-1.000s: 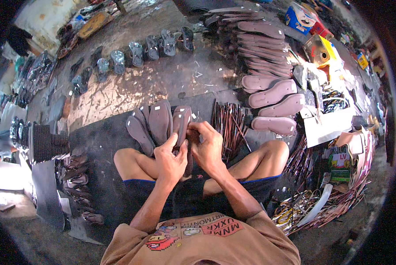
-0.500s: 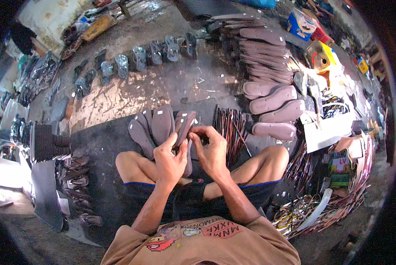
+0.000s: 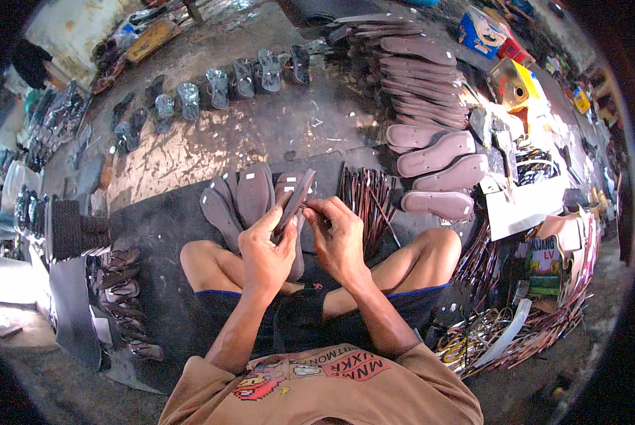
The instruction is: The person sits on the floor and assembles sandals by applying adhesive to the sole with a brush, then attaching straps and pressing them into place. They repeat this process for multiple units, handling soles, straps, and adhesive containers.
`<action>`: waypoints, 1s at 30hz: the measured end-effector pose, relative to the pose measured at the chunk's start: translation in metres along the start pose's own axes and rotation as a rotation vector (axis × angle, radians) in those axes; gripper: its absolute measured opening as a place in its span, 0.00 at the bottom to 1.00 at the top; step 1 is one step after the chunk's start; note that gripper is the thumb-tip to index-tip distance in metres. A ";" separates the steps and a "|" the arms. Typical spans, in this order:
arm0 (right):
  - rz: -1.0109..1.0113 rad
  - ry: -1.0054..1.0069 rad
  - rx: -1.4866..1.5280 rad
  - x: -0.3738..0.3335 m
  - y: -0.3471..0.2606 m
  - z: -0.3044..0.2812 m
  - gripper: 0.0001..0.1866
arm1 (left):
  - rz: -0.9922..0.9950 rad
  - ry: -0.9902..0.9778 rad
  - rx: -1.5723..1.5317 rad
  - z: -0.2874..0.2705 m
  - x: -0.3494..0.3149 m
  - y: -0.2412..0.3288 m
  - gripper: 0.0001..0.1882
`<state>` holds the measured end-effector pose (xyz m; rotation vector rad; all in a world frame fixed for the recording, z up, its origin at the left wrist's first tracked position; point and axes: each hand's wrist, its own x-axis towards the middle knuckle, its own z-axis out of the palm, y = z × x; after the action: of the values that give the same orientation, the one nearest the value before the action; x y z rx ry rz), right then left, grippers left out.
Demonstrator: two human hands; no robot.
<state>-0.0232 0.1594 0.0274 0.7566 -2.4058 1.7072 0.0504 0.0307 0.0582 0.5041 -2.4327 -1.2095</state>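
My left hand (image 3: 268,248) grips a brown sandal sole (image 3: 301,193), tilted up nearly on its edge. Close against the sole's right side, my right hand (image 3: 337,237) pinches with thumb and forefinger. Whatever lies between those fingertips is too small to make out. Several similar brown soles (image 3: 255,191) with small white labels lie on the dark mat (image 3: 154,227) just beyond my left hand. A bundle of thin, glossy brown strips (image 3: 367,195) rests beyond my right hand.
To the right, a long stack of brown soles (image 3: 420,81) reaches away from me, with loose soles (image 3: 438,156) nearer. Finished-looking sandals (image 3: 218,88) form a row at the far side. A yellow box (image 3: 516,85) and heaped strips (image 3: 487,340) lie farther right.
The sole in my left hand has been turned to stand more on its edge. My right fingers stay pinched beside it. The whole view has shifted slightly.
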 end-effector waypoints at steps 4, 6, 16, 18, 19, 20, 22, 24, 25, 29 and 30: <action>-0.062 0.035 -0.095 0.001 0.002 0.006 0.10 | 0.186 0.105 0.062 0.012 -0.012 0.005 0.22; -0.057 0.034 -0.081 -0.001 -0.002 0.005 0.11 | 0.217 0.119 0.070 0.007 -0.015 0.005 0.23; -0.133 0.048 -0.160 0.005 0.013 0.007 0.10 | 0.016 -0.007 0.144 0.012 -0.004 -0.001 0.17; -0.148 0.024 -0.105 0.018 0.017 0.001 0.12 | -0.034 0.001 -0.168 0.012 0.007 -0.001 0.15; -0.139 0.005 -0.058 0.019 0.016 -0.003 0.12 | -0.075 -0.013 -0.223 0.011 0.008 0.000 0.15; -0.127 0.016 -0.117 0.016 0.015 -0.004 0.13 | 0.015 0.025 -0.122 0.014 0.006 0.001 0.15; -0.099 0.028 -0.224 0.006 0.007 -0.001 0.14 | 0.183 0.105 0.091 0.019 -0.006 0.006 0.15; -0.120 0.067 -0.194 0.006 0.007 0.003 0.13 | 0.083 0.097 0.000 0.020 -0.008 0.006 0.12; -0.124 0.074 -0.153 0.006 0.010 0.004 0.11 | 0.107 0.129 0.012 0.017 -0.004 0.005 0.10; -0.032 0.104 0.038 0.010 -0.003 -0.002 0.07 | -0.058 0.077 -0.421 0.022 0.003 -0.011 0.07; -0.026 0.083 0.065 0.011 -0.005 -0.007 0.07 | -0.068 0.044 -0.452 0.023 0.005 -0.013 0.08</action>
<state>-0.0325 0.1609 0.0383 0.7070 -2.2864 1.7775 0.0368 0.0365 0.0360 0.4706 -2.0258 -1.6939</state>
